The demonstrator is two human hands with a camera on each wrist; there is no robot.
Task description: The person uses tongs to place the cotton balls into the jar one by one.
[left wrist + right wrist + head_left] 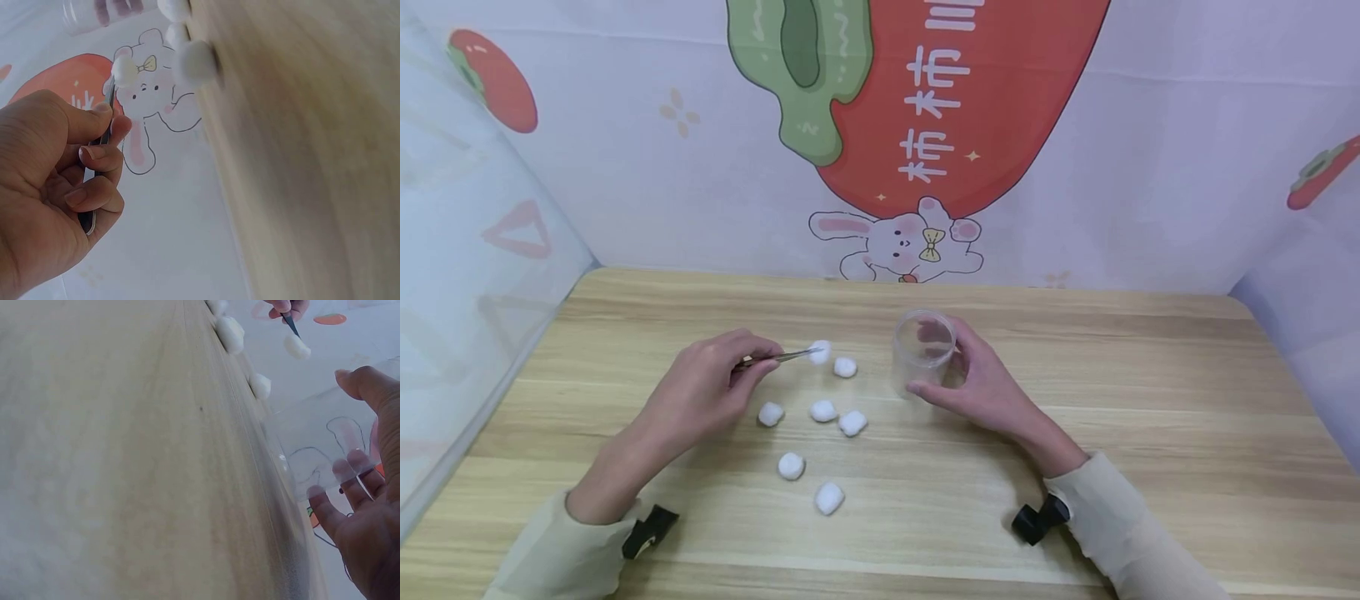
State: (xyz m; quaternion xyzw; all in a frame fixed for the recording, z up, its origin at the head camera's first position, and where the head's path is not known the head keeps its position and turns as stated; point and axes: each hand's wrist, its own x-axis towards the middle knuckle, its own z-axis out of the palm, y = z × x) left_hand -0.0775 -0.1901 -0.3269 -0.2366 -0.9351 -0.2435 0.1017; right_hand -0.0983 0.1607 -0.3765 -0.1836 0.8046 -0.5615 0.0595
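My left hand (pixel 711 379) pinches a pair of metal tweezers (pixel 790 356), their tips pointing right. At those tips a white cotton ball (pixel 820 352) is held, and the left wrist view shows this cotton ball (pixel 125 71) off the table. My right hand (pixel 981 379) is curled round a clear, open-topped plastic jar (pixel 917 371), which stands upright on the table. Through its wall the fingertips (pixel 340 467) show in the right wrist view. More cotton balls lie between the hands, the nearest cotton ball (pixel 845 367) just right of the tweezer tips.
Several cotton balls lie scattered nearer the table's front, among them one cotton ball (pixel 830 497) at the front and another cotton ball (pixel 771 414) to the left. Behind the wooden table (pixel 1112 375) hangs a printed cloth (pixel 1150 167); cloth also borders both sides.
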